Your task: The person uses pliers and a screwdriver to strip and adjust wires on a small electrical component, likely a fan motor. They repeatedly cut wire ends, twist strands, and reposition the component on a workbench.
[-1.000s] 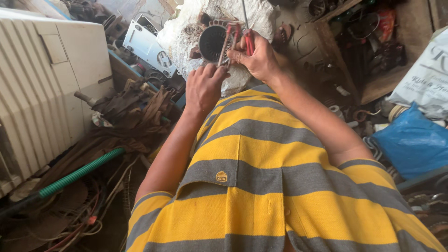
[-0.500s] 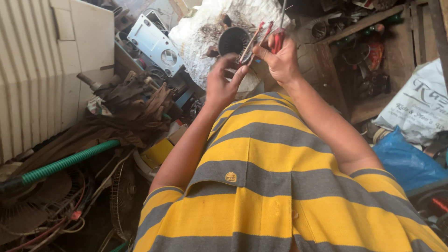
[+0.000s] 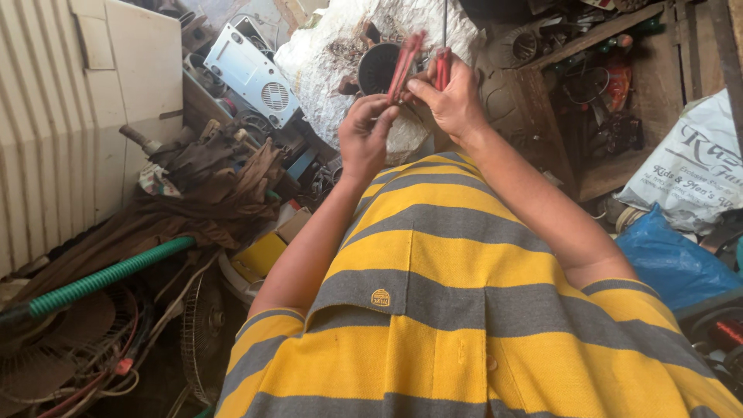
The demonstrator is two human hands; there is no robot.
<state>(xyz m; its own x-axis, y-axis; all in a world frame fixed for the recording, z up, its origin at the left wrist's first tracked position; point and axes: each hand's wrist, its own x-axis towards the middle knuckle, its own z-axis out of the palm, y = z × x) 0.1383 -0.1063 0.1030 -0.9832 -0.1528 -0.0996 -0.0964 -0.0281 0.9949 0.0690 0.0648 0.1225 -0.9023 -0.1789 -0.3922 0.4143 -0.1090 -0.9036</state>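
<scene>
I see a white sack (image 3: pixel 340 54) spread far ahead over the clutter, a dark round part (image 3: pixel 379 66) resting on it. My right hand (image 3: pixel 457 101) is clamped on a red-handled tool (image 3: pixel 443 66), shaft pointing away. My left hand (image 3: pixel 364 135) pinches red-handled pliers (image 3: pixel 406 66); handles slim, blurred. Risk: both tools are held above the junk, so a loose pinch could drop one into it.

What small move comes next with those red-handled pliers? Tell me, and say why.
Probably steady the red-handled pliers with the left hand before squeezing: only its fingertips touch the lower handles, while the right hand grips a second red-handled tool beside them.
</scene>
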